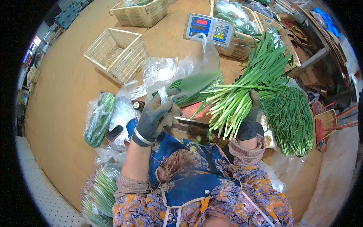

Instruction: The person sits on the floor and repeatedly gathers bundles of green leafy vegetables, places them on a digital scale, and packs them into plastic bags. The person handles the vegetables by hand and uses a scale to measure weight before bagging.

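My left hand, in a dark-coated work glove, grips a handle of a clear plastic bag. Green leaves show inside and under that bag, in front of me. My right hand, gloved too, is closed around a large bunch of flat-leaved greens, probably Chinese chives. Their pale stem ends point towards me and the leaves fan out to the far right. Beneath and beyond my right wrist lies a thick pile of similar greens. The bunch hides part of my right hand's fingers.
A digital scale display stands ahead, by filled plastic crates. Left of it is a cream crate. Bagged greens, a phone and a larger bag lie to my left. A red-handled dustpan is far right.
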{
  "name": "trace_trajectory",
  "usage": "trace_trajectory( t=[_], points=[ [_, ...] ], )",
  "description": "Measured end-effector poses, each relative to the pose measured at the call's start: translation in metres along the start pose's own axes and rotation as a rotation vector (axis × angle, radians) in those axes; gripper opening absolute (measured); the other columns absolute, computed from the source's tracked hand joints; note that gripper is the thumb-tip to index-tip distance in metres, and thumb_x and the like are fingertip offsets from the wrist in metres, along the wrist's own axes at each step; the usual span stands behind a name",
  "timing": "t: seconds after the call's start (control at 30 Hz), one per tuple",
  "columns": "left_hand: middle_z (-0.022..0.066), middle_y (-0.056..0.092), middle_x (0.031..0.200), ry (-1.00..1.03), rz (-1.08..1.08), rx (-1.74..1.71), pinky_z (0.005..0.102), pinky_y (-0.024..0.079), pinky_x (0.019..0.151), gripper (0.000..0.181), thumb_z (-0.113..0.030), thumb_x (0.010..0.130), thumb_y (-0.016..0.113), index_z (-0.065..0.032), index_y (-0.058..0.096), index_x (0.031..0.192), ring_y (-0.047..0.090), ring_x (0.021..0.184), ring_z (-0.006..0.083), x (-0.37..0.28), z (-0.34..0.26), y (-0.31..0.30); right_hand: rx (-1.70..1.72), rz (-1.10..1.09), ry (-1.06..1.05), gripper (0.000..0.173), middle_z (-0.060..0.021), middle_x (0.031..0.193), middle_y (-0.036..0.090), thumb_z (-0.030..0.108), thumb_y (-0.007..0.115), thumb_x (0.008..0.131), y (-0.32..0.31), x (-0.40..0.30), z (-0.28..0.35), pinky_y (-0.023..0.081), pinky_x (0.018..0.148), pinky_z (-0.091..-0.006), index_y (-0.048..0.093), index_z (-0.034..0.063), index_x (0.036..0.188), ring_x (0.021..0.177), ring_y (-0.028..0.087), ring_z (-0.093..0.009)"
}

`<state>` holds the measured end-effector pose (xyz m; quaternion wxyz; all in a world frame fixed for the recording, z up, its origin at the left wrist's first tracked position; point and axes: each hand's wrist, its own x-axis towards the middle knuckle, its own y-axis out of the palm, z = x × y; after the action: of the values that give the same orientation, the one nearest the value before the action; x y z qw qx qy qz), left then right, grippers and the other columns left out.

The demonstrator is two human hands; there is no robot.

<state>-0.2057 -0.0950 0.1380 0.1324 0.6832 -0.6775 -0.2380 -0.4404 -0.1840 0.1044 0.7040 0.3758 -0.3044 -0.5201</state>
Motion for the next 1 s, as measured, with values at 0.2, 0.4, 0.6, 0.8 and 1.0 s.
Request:
trace_trajectory(
  t=[0.2,0.4,0.6,0.8,1.0],
  points=[
    [0.0088,0.047,0.058,0.091,-0.064,-0.066,0.0197,0.036,0.034,0.052,-0.012,0.074,0.044,-0.0046,0.021,0.120,0.035,0.032,0.0086,-0.015,-0.001,0.011,0.051,-0.027,0.041,0.043,-0.0145,0.093,0.051,0.026,0.052,0.068,0.010,0.006,-0.008,0.044,0.072,-0.0350,0.044,-0.0014,0.101,0.081,0.052,-0.024],
    [0.0102,0.048,0.059,0.102,-0.111,-0.146,0.0202,0.040,0.034,0.054,-0.009,0.073,0.042,-0.0068,0.017,0.122,0.039,0.034,0.0098,-0.043,-0.012,0.002,0.004,0.017,-0.089,0.038,-0.0125,0.093,0.052,0.026,0.051,0.070,0.039,0.040,-0.020,0.043,0.074,-0.0341,0.046,0.0007,0.097,0.083,0.051,-0.022],
    [0.0038,0.042,0.057,0.126,-0.130,-0.163,0.0178,0.033,0.030,0.055,-0.014,0.076,0.044,-0.0070,0.015,0.122,0.029,0.030,0.0050,-0.050,-0.016,0.003,0.028,0.071,-0.057,0.034,-0.0100,0.093,0.052,0.020,0.054,0.070,0.077,0.046,-0.084,0.045,0.072,-0.0334,0.047,0.0031,0.099,0.081,0.053,-0.019],
    [0.0015,0.042,0.061,0.168,-0.240,0.002,0.0173,0.031,0.034,0.053,-0.012,0.077,0.043,-0.0094,0.017,0.122,0.033,0.037,0.0061,-0.049,-0.025,0.007,-0.373,-0.100,-0.276,0.030,-0.0084,0.089,0.053,0.012,0.057,0.067,0.024,0.058,-0.143,0.043,0.073,-0.0302,0.049,-0.0007,0.093,0.080,0.052,-0.017],
    [0.0010,0.039,0.065,0.184,-0.283,-0.231,0.0156,0.029,0.036,0.048,-0.010,0.078,0.038,-0.0089,0.018,0.122,0.029,0.036,0.0029,-0.041,-0.029,-0.007,-0.584,-0.161,-0.170,0.037,-0.0085,0.088,0.053,0.010,0.066,0.059,0.000,0.053,-0.127,0.042,0.070,-0.0275,0.050,0.0002,0.091,0.077,0.051,-0.015]
  ],
)
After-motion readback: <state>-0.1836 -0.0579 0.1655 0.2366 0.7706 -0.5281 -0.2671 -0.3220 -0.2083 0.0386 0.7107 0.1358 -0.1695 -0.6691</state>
